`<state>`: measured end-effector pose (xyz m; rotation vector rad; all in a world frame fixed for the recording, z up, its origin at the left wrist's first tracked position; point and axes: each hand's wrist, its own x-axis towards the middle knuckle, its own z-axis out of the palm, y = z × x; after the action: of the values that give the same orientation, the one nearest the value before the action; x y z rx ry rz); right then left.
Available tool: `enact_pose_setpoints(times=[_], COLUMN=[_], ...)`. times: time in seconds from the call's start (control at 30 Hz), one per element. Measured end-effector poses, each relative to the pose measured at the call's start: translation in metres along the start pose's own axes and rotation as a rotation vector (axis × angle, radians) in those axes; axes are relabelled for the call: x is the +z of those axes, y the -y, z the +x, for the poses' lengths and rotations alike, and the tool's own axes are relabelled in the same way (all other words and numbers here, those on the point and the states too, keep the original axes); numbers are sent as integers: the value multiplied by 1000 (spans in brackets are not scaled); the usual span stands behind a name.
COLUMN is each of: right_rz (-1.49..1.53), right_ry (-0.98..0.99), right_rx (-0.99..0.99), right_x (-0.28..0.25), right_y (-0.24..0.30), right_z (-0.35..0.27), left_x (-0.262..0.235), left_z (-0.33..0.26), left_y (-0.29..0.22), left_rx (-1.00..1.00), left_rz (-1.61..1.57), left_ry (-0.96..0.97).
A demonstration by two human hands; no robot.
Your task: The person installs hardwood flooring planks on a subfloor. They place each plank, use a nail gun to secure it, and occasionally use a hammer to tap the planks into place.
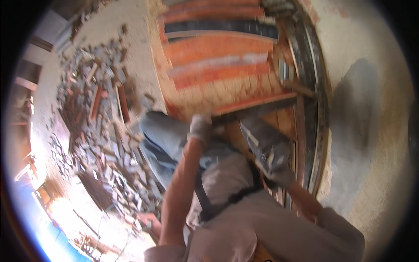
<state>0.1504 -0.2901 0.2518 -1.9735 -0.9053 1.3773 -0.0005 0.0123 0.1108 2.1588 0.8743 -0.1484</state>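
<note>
My left hand (200, 127), in a pale glove, is closed at the near left end of a long narrow plank (257, 108) with a dark face and an orange-red edge. The plank slants up to the right across the wooden work surface (227, 96). My right hand (280, 176), also gloved, is down beside my right thigh; its fingers are blurred and partly hidden, so any hold cannot be made out. Beyond the plank lie several orange-red boards (218, 48) and one dark board (222, 29), side by side.
Left of my legs, a wide heap of wood offcuts (113, 148) covers the floor. Long dark boards (310, 131) edge the work surface on the right, with a short wood block (300, 88) by them. A grey patch (355, 131) marks the floor at far right.
</note>
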Motion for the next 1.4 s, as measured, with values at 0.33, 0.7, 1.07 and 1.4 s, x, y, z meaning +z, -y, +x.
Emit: enact_pose_setpoints(times=[0.33, 0.7, 1.07, 1.4], right_rz=[-458, -578, -418, -466], right_ry=[-386, -850, -820, -785], right_rx=[258, -276, 114, -234], right_x=[32, -113, -93, -106], right_y=[74, 39, -4, -18], right_z=[48, 189, 248, 217], left_x=[-265, -230, -88, -68], left_z=[-148, -135, 58, 13], left_y=[169, 172, 53, 54], left_rx=[-228, -352, -292, -252], left_rz=[9, 139, -311, -433], left_ry=[-375, -855, -658, -655])
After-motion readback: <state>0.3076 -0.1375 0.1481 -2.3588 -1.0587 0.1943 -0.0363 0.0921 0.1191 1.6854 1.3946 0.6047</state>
